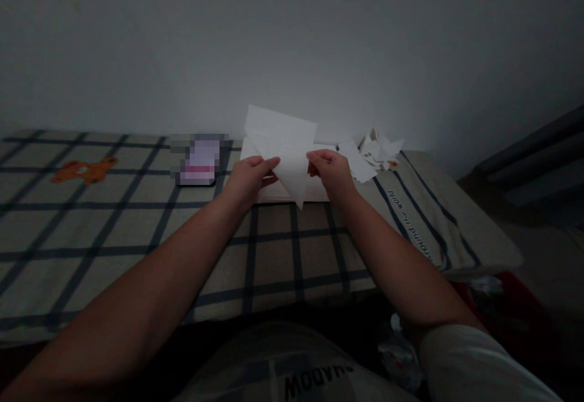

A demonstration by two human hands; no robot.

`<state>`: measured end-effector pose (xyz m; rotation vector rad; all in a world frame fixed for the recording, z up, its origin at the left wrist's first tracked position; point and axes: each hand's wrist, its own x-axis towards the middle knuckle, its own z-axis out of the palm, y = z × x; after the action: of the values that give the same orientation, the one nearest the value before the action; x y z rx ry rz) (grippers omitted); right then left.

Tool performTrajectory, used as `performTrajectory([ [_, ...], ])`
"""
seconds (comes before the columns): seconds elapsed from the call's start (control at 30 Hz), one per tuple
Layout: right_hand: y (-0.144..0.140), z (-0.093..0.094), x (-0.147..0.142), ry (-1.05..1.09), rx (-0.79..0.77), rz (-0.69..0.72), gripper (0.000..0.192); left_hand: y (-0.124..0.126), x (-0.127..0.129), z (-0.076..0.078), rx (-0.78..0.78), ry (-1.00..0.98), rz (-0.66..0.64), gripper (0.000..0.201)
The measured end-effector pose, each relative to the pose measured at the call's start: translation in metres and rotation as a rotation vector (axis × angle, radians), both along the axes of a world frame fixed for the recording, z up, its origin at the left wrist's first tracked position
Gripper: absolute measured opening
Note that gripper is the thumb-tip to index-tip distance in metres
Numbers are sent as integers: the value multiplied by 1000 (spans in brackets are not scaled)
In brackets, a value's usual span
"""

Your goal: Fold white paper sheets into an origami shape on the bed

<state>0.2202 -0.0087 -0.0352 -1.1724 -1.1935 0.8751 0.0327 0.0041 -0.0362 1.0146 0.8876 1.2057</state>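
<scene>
A folded sheet of white paper (287, 143) is held up between my two hands, its narrow point hanging downward. My left hand (252, 178) pinches its left edge between thumb and fingers. On the opposite edge, my right hand (332, 171) grips the paper with thumb and bent fingers. Beneath it, a flat white pad or stack (317, 194) lies on the checked cloth, partly covered by the paper and hands. To the right of my right hand are a loose white paper piece (361, 165) and several folded paper shapes (381, 146).
A phone (199, 165), its screen blurred out, rests on the checked tablecloth (274, 256) at left. Farther left is an orange bear-like figure (84, 171) on the cloth. The wall (292, 37) rises behind the table. A clear plastic item (399, 356) is below the front edge.
</scene>
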Motion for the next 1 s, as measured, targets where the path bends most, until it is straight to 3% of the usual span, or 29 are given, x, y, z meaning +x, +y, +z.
performTrajectory([
  [0.2,0,2,2,81,-35,-23,15,-3,3,-1,-66,-10,-141,25],
  [0.63,1,0,1,118,-14,13,17,-5,5,-3,45,125,34,30],
  [1.0,-2,3,-1,218,-91,119,19,-2,0,1,106,202,64,28],
])
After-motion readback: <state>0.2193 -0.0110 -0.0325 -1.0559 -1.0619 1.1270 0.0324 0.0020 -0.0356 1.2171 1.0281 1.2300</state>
